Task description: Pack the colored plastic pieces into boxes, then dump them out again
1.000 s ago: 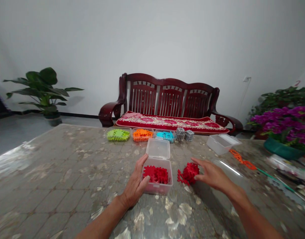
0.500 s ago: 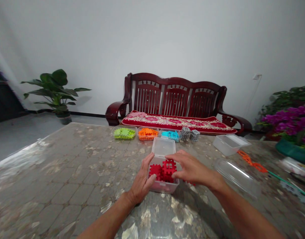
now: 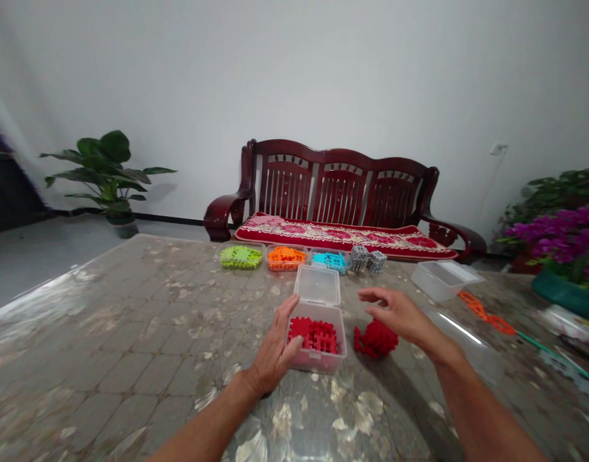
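Observation:
My left hand (image 3: 275,346) grips the left side of a clear plastic box (image 3: 318,366), its thumb over the rim. Red interlocking waffle blocks (image 3: 318,335) lie inside the box, and its hinged lid (image 3: 317,285) stands flipped back on the far side. To the right of the box sits a heap of red blocks (image 3: 376,339) on the table. Over the far right of this heap hovers my right hand (image 3: 400,314), fingers apart and holding nothing.
Green (image 3: 241,257), orange (image 3: 286,258) and blue blocks (image 3: 329,260) fill boxes at the back, beside grey block cubes (image 3: 366,258). An open clear box (image 3: 436,282), a clear lid (image 3: 460,340) and an orange linked strip (image 3: 487,313) lie at right. A flower pot (image 3: 566,292) stands beyond.
My right hand has moved right, from the box to above the red heap, which now shows more fully. The raised red block in the box is gone from there. My left hand stays put.

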A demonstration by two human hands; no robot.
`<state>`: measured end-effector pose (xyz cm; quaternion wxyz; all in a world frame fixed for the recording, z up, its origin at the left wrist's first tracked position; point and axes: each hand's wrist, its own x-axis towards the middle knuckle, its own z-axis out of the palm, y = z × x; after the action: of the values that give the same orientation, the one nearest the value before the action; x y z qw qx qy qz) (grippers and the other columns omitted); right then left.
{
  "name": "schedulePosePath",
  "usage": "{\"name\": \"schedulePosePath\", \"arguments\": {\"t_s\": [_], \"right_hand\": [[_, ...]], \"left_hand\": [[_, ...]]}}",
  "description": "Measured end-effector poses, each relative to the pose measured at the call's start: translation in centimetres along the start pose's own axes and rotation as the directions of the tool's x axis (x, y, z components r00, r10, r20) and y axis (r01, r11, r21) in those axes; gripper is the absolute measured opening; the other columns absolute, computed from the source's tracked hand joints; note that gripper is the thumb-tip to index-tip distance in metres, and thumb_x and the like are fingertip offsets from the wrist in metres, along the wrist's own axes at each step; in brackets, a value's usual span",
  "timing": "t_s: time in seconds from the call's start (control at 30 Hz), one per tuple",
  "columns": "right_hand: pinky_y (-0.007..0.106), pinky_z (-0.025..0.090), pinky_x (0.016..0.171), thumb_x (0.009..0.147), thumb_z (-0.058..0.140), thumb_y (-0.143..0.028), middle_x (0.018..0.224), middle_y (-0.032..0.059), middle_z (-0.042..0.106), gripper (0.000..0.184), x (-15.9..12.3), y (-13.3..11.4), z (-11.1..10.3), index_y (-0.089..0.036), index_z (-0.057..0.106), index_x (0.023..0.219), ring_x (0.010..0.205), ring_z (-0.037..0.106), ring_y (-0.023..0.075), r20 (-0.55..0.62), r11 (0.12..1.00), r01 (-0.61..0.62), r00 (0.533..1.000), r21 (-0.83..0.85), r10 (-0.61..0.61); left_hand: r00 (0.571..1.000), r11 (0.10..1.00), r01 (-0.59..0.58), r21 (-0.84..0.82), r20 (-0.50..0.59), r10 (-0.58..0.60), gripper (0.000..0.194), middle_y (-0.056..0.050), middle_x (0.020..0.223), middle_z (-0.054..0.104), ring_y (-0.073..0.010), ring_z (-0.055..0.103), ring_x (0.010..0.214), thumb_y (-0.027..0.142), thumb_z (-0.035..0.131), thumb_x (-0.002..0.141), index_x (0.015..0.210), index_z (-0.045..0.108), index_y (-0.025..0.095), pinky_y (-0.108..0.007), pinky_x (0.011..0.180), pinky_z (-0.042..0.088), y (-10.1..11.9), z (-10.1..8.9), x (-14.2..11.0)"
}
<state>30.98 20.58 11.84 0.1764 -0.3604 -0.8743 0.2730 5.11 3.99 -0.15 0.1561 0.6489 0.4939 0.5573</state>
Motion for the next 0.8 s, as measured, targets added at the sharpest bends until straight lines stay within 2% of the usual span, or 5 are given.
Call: {"name": "schedulePosePath", "arguments": {"t_s": [0.17, 0.33, 0.5, 0.63, 0.8], "right_hand": [[0.052, 0.044, 0.112, 0.070, 0.074, -0.031, 0.138, 0.0138, 0.069, 0.064, -2.5, 3.8, -1.2, -0.020, 0.070, 0.132, 0.128, 0.061, 0.0359, -0.038, 0.967, -0.170, 0.985, -0.187, 0.166], [0.055, 0.042, 0.114, 0.066, 0.074, -0.028, 0.138, 0.0132, 0.069, 0.069, -3.9, 3.7, -0.2, -0.021, 0.069, 0.135, 0.130, 0.060, 0.0395, -0.019, 0.917, -0.180, 0.983, -0.355, 0.185], [0.054, 0.046, 0.109, 0.070, 0.068, -0.026, 0.132, 0.0142, 0.072, 0.062, -4.1, 3.6, 0.0, -0.019, 0.071, 0.131, 0.123, 0.065, 0.0384, -0.070, 0.914, -0.179, 0.984, -0.363, 0.165], [0.048, 0.049, 0.107, 0.077, 0.068, -0.030, 0.131, 0.0111, 0.072, 0.056, -3.8, 1.2, 0.0, -0.022, 0.068, 0.132, 0.119, 0.067, 0.0314, -0.135, 0.974, -0.094, 0.989, -0.207, 0.067], [0.045, 0.048, 0.106, 0.079, 0.071, -0.024, 0.128, 0.0071, 0.073, 0.053, -2.2, -5.1, 2.0, -0.025, 0.067, 0.132, 0.118, 0.064, 0.0267, -0.048, 0.965, 0.182, 0.980, -0.187, -0.194]], "left_hand": [[1.000, 1.000, -0.005, -0.019, -0.020, 0.005, 0.064, -0.012, 0.165, 0.033, -0.0345, 0.032, 0.152, 0.041, 0.046, 0.104, 0.162, 0.025, 0.026, -0.056, 0.128, 0.021, -0.7, 0.2, -0.1], [0.999, 1.000, -0.022, -0.004, -0.033, 0.021, 0.063, -0.011, 0.164, 0.034, -0.0346, 0.033, 0.151, 0.043, 0.044, 0.104, 0.162, 0.025, 0.028, -0.057, 0.127, 0.022, -1.1, 0.4, -0.1], [1.000, 1.000, 0.006, -0.005, -0.008, -0.006, 0.063, -0.013, 0.165, 0.031, -0.0355, 0.031, 0.152, 0.039, 0.045, 0.104, 0.162, 0.025, 0.025, -0.058, 0.128, 0.022, -0.4, 0.1, -0.1], [1.000, 1.000, 0.005, -0.011, -0.005, -0.005, 0.064, -0.013, 0.165, 0.031, -0.0356, 0.031, 0.152, 0.039, 0.045, 0.103, 0.162, 0.025, 0.025, -0.059, 0.128, 0.021, -0.2, 0.0, 0.0], [1.000, 1.000, 0.002, -0.003, 0.000, -0.002, 0.062, -0.012, 0.165, 0.031, -0.0336, 0.030, 0.153, 0.039, 0.043, 0.105, 0.162, 0.023, 0.026, -0.057, 0.128, 0.021, 0.0, 0.0, 0.0]]}}
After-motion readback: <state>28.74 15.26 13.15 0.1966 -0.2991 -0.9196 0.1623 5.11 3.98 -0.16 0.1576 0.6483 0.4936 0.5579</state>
